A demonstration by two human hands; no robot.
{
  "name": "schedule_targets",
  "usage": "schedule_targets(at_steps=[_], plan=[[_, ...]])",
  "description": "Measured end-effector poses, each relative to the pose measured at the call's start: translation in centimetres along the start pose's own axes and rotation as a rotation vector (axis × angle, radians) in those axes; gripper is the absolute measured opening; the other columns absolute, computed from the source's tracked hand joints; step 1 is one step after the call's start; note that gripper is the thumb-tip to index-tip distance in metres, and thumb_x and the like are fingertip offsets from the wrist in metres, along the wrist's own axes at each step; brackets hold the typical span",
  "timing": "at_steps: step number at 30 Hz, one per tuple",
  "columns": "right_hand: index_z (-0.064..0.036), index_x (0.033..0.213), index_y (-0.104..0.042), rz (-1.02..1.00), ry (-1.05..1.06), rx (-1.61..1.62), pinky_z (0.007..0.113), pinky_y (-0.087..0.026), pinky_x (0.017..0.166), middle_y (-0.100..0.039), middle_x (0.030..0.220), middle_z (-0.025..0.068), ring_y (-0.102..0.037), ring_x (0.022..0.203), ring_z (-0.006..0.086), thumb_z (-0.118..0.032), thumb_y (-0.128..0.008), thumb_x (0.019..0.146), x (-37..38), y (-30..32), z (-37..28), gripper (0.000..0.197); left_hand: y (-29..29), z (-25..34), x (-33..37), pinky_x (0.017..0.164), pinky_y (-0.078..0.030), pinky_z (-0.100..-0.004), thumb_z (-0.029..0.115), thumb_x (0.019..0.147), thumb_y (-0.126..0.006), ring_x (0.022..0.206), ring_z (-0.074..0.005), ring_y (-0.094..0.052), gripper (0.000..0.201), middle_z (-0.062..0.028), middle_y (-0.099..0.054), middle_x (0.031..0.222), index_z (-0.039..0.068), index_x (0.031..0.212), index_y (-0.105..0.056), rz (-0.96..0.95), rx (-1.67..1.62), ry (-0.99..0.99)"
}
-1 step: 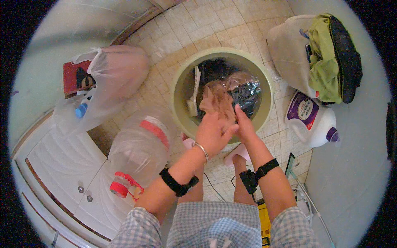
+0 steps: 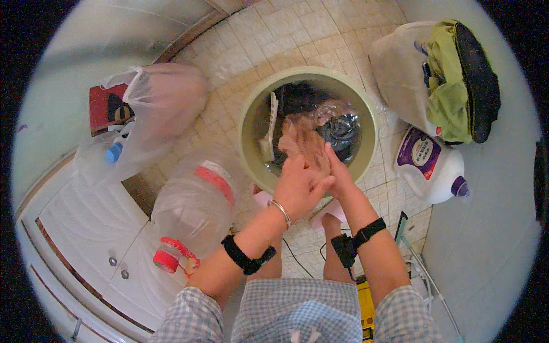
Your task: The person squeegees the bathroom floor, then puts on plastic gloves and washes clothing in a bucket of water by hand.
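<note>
- Left hand [image 2: 297, 186]: fingers bent, grasping the near end of the wet brown cloth [image 2: 302, 136].
- Right hand [image 2: 341, 170]: presses close beside the left, grasping the same cloth.
- Brown cloth: extends from both hands into the round pale-green basin [image 2: 247, 117].
- Dark cloth [image 2: 300, 94]: farther inside basin.
- Floor, basin's left: large clear plastic bottle [image 2: 191, 208]; right: white detergent jug [image 2: 449, 171].

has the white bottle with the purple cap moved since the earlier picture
No: the white bottle shows no visible shift in any direction against the tiled floor.
</note>
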State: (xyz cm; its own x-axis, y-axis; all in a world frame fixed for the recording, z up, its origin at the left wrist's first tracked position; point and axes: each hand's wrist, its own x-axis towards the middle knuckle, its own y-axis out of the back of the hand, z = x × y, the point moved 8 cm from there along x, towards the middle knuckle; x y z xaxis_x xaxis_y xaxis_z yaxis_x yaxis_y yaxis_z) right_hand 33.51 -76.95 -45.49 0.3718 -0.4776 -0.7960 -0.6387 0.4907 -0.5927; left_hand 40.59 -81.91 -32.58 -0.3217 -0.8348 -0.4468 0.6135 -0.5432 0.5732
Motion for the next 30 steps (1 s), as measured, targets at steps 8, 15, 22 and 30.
schedule_targets(at_steps=[8, 15, 22, 30], plan=[[-0.0079, 0.108, -0.045, -0.059, 0.043, -0.077, 0.032, -0.044, 0.074, -0.053, 0.099, 0.0083, -0.052, 0.087, 0.0203, -0.028, -0.042, 0.085, 1.6, 0.6, 0.4, 0.031, -3.1, -1.4, 2.0, 0.073, -0.041, -0.0404, 0.026, 0.079, -0.047, 0.082, -0.0357, -0.048, 0.027, -0.0217, -0.049, 0.092, 0.000, 0.082, -0.057, 0.147, -0.130, 0.208], [-0.0087, 0.105, -0.045, 0.403, 0.174, -0.307, 0.031, -0.042, 0.075, -0.053, 0.098, 0.0042, -0.052, 0.087, 0.0163, -0.030, -0.038, 0.087, -0.4, 2.0, 0.4, 0.029, -5.9, -8.6, 4.1, 0.070, -0.043, -0.0412, 0.021, 0.080, -0.042, 0.077, -0.0383, -0.053, 0.028, -0.0232, -0.055, 0.082, 0.001, 0.099, -0.048, 0.032, -0.110, 0.368], [-0.0061, 0.096, -0.052, 0.282, -0.027, 0.115, 0.031, -0.044, 0.070, -0.056, 0.089, 0.0069, -0.054, 0.080, 0.0184, -0.030, -0.038, 0.086, 0.1, 2.4, 1.3, 0.029, -6.7, -5.0, 2.3, 0.075, -0.041, -0.0445, 0.022, 0.082, -0.040, 0.086, -0.0439, -0.047, 0.028, -0.0241, -0.051, 0.093, 0.006, 0.104, -0.047, 0.087, -0.168, 0.317], [-0.0028, 0.101, -0.051, 0.396, 0.191, -0.637, 0.026, -0.043, 0.071, -0.057, 0.091, 0.0062, -0.053, 0.082, 0.0131, -0.020, -0.040, 0.086, 0.7, 3.8, -0.4, 0.026, -9.6, -8.7, 5.4, 0.073, -0.042, -0.0426, 0.018, 0.081, -0.041, 0.085, -0.0400, -0.050, 0.021, -0.0219, -0.051, 0.101, 0.003, 0.091, -0.053, -0.215, -0.128, 0.465]])
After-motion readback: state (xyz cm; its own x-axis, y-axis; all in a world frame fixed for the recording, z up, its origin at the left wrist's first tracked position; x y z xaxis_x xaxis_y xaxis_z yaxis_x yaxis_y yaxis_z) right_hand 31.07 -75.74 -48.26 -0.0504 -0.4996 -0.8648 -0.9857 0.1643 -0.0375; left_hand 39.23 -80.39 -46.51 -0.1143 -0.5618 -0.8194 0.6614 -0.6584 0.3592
